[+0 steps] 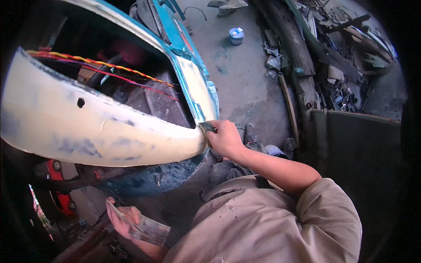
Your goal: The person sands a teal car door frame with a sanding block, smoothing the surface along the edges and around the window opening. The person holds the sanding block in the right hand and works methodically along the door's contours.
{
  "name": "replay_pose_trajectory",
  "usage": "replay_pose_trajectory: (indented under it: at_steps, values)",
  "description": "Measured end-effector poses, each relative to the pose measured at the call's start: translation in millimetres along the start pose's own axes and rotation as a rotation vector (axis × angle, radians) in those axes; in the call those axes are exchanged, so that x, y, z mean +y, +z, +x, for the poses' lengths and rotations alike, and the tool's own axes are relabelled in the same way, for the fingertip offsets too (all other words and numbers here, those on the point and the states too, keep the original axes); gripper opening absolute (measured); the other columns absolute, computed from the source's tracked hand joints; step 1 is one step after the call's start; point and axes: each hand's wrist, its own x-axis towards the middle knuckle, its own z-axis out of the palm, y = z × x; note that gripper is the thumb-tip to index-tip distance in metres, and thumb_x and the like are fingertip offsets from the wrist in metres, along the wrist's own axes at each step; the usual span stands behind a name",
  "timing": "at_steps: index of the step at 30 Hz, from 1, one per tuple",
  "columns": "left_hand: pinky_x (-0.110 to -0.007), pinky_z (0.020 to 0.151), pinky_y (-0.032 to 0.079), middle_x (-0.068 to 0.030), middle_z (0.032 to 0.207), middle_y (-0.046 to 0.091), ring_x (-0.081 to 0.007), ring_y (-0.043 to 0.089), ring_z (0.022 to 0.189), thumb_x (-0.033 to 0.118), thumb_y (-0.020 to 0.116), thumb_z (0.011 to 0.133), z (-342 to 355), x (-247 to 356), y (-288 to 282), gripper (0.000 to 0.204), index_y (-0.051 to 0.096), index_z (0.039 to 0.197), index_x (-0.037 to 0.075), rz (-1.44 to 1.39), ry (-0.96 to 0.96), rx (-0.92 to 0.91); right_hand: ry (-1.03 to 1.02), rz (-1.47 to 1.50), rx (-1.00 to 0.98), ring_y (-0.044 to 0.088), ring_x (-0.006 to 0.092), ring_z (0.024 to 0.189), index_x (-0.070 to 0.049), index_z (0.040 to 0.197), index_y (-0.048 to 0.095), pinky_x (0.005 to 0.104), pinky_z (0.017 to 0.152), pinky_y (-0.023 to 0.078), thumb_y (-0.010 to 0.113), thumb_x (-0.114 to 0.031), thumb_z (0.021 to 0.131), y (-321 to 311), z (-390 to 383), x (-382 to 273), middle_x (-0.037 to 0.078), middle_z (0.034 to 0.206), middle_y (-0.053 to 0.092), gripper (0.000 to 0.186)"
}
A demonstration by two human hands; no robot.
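A curved vehicle body panel (pixel 118 140), coated in cream filler with dark grey patches and a small hole, stretches across the left. My right hand (pixel 224 138) is closed on a small dark putty spreader (pixel 207 127), pressed at the panel's right corner. There the panel meets a teal pillar (pixel 193 83) that also carries cream filler. Low on the left, my left hand (pixel 123 221) grips a thin flat board (pixel 151 230), held below and apart from the panel. Whether the board carries any putty is hard to make out.
Red and yellow twisted wires (pixel 105 63) cross the panel's opening. A blue-and-white can (pixel 236 36) stands on the grey floor. Logs (pixel 285 35) and scrap (pixel 346 87) lie to the right, near a dark upright sheet (pixel 359 166). A red car (pixel 61 188) shows at lower left.
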Motion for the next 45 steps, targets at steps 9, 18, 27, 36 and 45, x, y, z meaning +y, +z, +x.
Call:
replay_pose_trajectory:
  at_steps: [9, 18, 27, 36, 45]
  values:
    - [-0.036, 0.082, 0.047, -0.0202, 0.112, 0.059, -0.0236, 0.055, 0.092, 0.054, 0.047, 0.101, -22.8, -34.2, -49.6, 0.075, 0.045, 0.140, -0.010, 0.310, -0.042, 0.553, -0.007, -0.037, -0.013, 0.068, 0.0213, 0.058, 0.004, 0.107, 0.074, 0.0366, 0.060, 0.056, 0.062, -0.009, 0.086, -4.2, -23.5, -41.6, 0.017, 0.071, 0.069, 0.027]
    - [-0.038, 0.100, 0.050, -0.0274, 0.138, 0.055, -0.0278, 0.060, 0.120, 0.075, 0.050, 0.094, -22.8, -52.4, -67.1, 0.100, 0.051, 0.140, -0.014, 0.660, 0.146, 0.258, -0.013, -0.065, -0.009, 0.064, 0.0135, 0.070, 0.007, 0.104, 0.075, 0.0327, 0.069, 0.054, 0.065, -0.006, 0.086, -24.5, -44.6, -106.7, 0.012, 0.078, 0.073, 0.024]
    - [-0.040, 0.105, 0.047, -0.0252, 0.139, 0.055, -0.0281, 0.056, 0.125, 0.071, 0.057, 0.094, -15.0, -30.6, -74.5, 0.100, 0.045, 0.145, -0.013, 0.405, 0.067, 0.464, -0.171, 0.568, 0.104, 0.066, 0.0105, 0.086, 0.004, 0.119, 0.071, 0.0281, 0.080, 0.054, 0.061, 0.003, 0.091, -59.6, -46.6, -61.7, 0.004, 0.100, 0.074, 0.030]
    - [-0.028, 0.060, 0.048, -0.0143, 0.098, 0.062, -0.0141, 0.055, 0.070, 0.052, 0.052, 0.104, 6.8, 4.7, -29.4, 0.081, 0.036, 0.151, -0.012, 0.042, 0.044, -0.153, 0.491, 0.893, 0.084, 0.069, 0.0179, 0.079, 0.000, 0.119, 0.073, 0.0331, 0.066, 0.058, 0.054, 0.008, 0.089, 24.8, -14.4, 116.5, 0.008, 0.099, 0.072, 0.036]
    - [-0.025, 0.057, 0.049, -0.0164, 0.115, 0.062, -0.0117, 0.056, 0.075, 0.055, 0.060, 0.100, 0.1, -2.4, -63.5, 0.087, 0.038, 0.150, -0.013, 0.022, 0.080, -0.222, 0.550, 0.823, 0.177, 0.066, 0.0185, 0.073, -0.002, 0.117, 0.074, 0.0352, 0.061, 0.056, 0.054, 0.008, 0.088, 67.1, 7.5, 118.7, 0.008, 0.096, 0.071, 0.036]
